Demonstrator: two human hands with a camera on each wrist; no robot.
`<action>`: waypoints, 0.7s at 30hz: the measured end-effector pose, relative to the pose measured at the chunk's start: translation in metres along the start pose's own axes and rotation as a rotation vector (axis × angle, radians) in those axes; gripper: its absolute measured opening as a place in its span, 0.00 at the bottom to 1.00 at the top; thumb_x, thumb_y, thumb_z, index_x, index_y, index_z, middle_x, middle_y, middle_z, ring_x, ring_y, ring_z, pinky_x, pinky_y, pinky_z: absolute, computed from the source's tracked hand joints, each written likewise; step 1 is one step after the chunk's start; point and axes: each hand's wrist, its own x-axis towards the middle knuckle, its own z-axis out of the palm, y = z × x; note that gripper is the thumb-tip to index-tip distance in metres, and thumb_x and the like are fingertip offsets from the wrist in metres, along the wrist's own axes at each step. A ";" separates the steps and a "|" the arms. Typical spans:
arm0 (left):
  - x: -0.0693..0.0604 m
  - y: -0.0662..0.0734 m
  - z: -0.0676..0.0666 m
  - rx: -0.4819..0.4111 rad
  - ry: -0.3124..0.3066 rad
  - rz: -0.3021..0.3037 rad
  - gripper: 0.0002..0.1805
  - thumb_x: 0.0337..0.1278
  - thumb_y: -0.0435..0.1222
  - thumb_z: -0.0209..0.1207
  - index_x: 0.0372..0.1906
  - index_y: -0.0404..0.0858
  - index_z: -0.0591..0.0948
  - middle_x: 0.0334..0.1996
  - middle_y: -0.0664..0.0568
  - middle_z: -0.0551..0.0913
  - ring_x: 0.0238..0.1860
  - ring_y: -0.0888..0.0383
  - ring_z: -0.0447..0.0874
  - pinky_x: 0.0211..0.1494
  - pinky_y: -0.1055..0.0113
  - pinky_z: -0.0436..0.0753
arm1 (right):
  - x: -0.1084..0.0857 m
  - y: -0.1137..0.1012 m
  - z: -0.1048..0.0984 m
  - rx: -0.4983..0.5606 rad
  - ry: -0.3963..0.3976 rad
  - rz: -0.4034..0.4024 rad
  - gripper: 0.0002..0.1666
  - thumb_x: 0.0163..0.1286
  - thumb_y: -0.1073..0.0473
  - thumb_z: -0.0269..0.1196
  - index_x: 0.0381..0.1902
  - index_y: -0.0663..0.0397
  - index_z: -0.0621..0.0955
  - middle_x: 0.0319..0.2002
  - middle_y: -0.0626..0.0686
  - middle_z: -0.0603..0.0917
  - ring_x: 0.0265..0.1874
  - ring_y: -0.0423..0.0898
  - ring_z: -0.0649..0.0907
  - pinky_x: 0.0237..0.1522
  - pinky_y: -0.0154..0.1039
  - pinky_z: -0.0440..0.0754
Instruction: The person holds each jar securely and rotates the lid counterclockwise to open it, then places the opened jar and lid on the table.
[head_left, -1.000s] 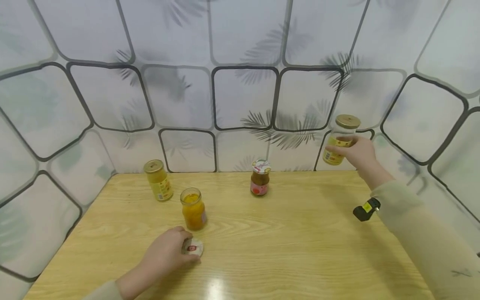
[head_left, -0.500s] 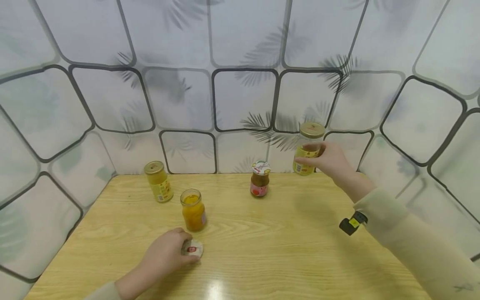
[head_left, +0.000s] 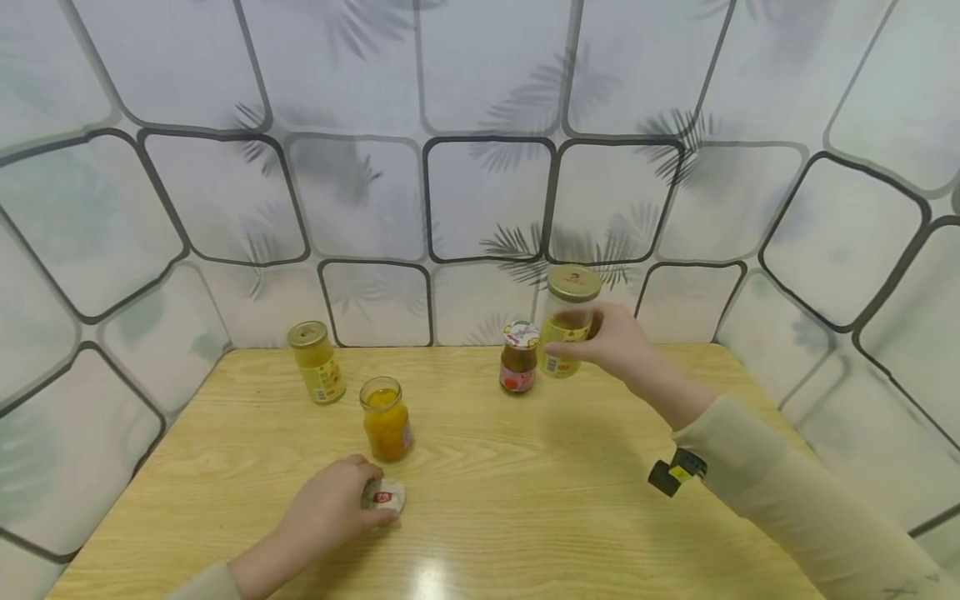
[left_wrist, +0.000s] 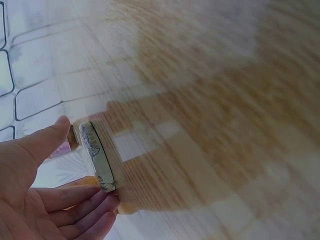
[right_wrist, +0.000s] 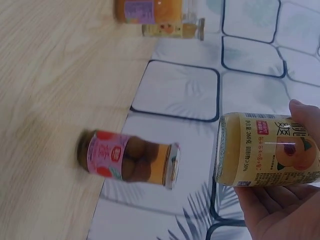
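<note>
While pinching a white lid [head_left: 386, 497] by opposite edges between thumb and bent fingers of the left hand [head_left: 333, 504], spans only its width; on the tabletop [head_left: 480, 525] or just above it, cannot tell which. Just beyond those fingers, an uncapped orange-filled jar [head_left: 387, 432], upright on the wood. Farther out to the right, with the right hand [head_left: 618, 340], grips a gold-capped yellow-labelled jar [right_wrist: 270, 150], thumb and fingers opened to its girth, curled around opposite sides, holding it roughly upright above the table. Just left of these fingers, a small pink-labelled jar [head_left: 519, 365], brown inside, standing. Beyond the left fingers and somewhat left, a second gold-capped jar [head_left: 319, 371], also upright. Past all fingertips, a pale wall covering [head_left: 487, 200] with dark rounded outlines and grey fronds.
</note>
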 end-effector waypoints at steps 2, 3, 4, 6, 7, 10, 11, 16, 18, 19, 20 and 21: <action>0.000 0.000 0.000 0.000 -0.008 -0.006 0.27 0.42 0.49 0.84 0.43 0.36 0.89 0.30 0.56 0.79 0.30 0.61 0.71 0.32 0.66 0.73 | -0.001 -0.001 0.005 0.021 -0.013 -0.001 0.34 0.66 0.56 0.77 0.66 0.63 0.81 0.64 0.65 0.85 0.55 0.56 0.87 0.51 0.41 0.87; 0.001 0.000 0.000 0.001 -0.014 -0.009 0.27 0.42 0.49 0.84 0.43 0.36 0.89 0.31 0.56 0.79 0.31 0.61 0.71 0.33 0.66 0.73 | -0.002 -0.002 0.007 0.035 -0.019 -0.003 0.33 0.66 0.57 0.77 0.66 0.63 0.81 0.64 0.66 0.85 0.55 0.56 0.87 0.51 0.41 0.87; 0.001 0.000 0.000 0.002 -0.019 -0.013 0.27 0.42 0.50 0.84 0.44 0.36 0.89 0.31 0.56 0.79 0.31 0.61 0.71 0.33 0.65 0.74 | -0.003 -0.002 0.010 0.042 -0.026 -0.003 0.33 0.66 0.57 0.77 0.66 0.63 0.81 0.64 0.65 0.85 0.55 0.56 0.87 0.51 0.41 0.88; 0.001 0.000 0.000 0.003 -0.026 -0.018 0.28 0.43 0.50 0.83 0.45 0.36 0.89 0.31 0.56 0.80 0.31 0.60 0.72 0.34 0.65 0.75 | -0.004 -0.003 0.014 0.067 -0.041 -0.006 0.33 0.66 0.58 0.77 0.66 0.64 0.81 0.63 0.66 0.85 0.56 0.56 0.88 0.53 0.43 0.88; 0.001 0.000 0.000 0.003 -0.029 -0.020 0.28 0.43 0.50 0.83 0.45 0.36 0.89 0.32 0.56 0.80 0.31 0.60 0.72 0.35 0.64 0.76 | -0.004 -0.003 0.016 0.076 -0.046 -0.008 0.33 0.66 0.58 0.77 0.65 0.64 0.81 0.63 0.66 0.85 0.56 0.57 0.88 0.54 0.44 0.89; 0.002 -0.001 0.000 0.004 -0.029 -0.022 0.29 0.44 0.51 0.83 0.46 0.36 0.89 0.35 0.55 0.83 0.33 0.61 0.74 0.37 0.63 0.79 | -0.006 -0.004 0.023 0.092 -0.068 -0.019 0.33 0.65 0.59 0.77 0.65 0.65 0.80 0.63 0.66 0.85 0.58 0.60 0.88 0.57 0.48 0.89; 0.001 -0.001 0.000 0.005 -0.027 -0.020 0.29 0.44 0.51 0.83 0.46 0.36 0.89 0.36 0.54 0.84 0.33 0.61 0.75 0.38 0.62 0.81 | -0.006 -0.005 0.025 0.102 -0.077 -0.023 0.33 0.65 0.60 0.77 0.65 0.65 0.80 0.63 0.66 0.85 0.59 0.61 0.87 0.58 0.50 0.89; 0.000 -0.002 -0.001 0.011 -0.020 -0.014 0.30 0.45 0.52 0.82 0.48 0.36 0.89 0.43 0.50 0.88 0.38 0.59 0.82 0.45 0.56 0.87 | -0.009 -0.007 0.034 0.124 -0.107 -0.027 0.33 0.65 0.62 0.78 0.65 0.65 0.80 0.63 0.66 0.85 0.60 0.62 0.87 0.60 0.53 0.88; 0.000 -0.002 -0.004 0.019 -0.015 -0.003 0.29 0.47 0.52 0.81 0.48 0.36 0.89 0.45 0.48 0.89 0.41 0.56 0.86 0.47 0.53 0.89 | -0.011 -0.008 0.037 0.133 -0.112 -0.031 0.33 0.64 0.62 0.78 0.64 0.65 0.80 0.62 0.66 0.85 0.59 0.61 0.88 0.59 0.52 0.89; 0.000 -0.001 -0.006 0.025 -0.010 0.003 0.29 0.48 0.52 0.81 0.48 0.35 0.89 0.45 0.46 0.89 0.42 0.54 0.88 0.48 0.52 0.90 | -0.011 -0.008 0.039 0.136 -0.114 -0.036 0.32 0.63 0.63 0.78 0.64 0.66 0.81 0.61 0.66 0.86 0.58 0.60 0.88 0.58 0.51 0.89; -0.001 0.000 -0.009 0.034 0.000 0.013 0.28 0.49 0.52 0.80 0.48 0.35 0.89 0.46 0.45 0.89 0.43 0.52 0.89 0.49 0.51 0.90 | -0.012 -0.009 0.040 0.140 -0.117 -0.039 0.32 0.63 0.63 0.78 0.63 0.66 0.81 0.60 0.66 0.86 0.56 0.59 0.89 0.57 0.50 0.89; -0.001 0.002 -0.012 0.037 0.013 0.022 0.28 0.51 0.51 0.80 0.48 0.34 0.88 0.47 0.44 0.89 0.45 0.50 0.90 0.49 0.50 0.90 | -0.012 -0.009 0.041 0.137 -0.116 -0.044 0.32 0.63 0.63 0.78 0.63 0.66 0.81 0.60 0.66 0.86 0.55 0.58 0.89 0.56 0.49 0.90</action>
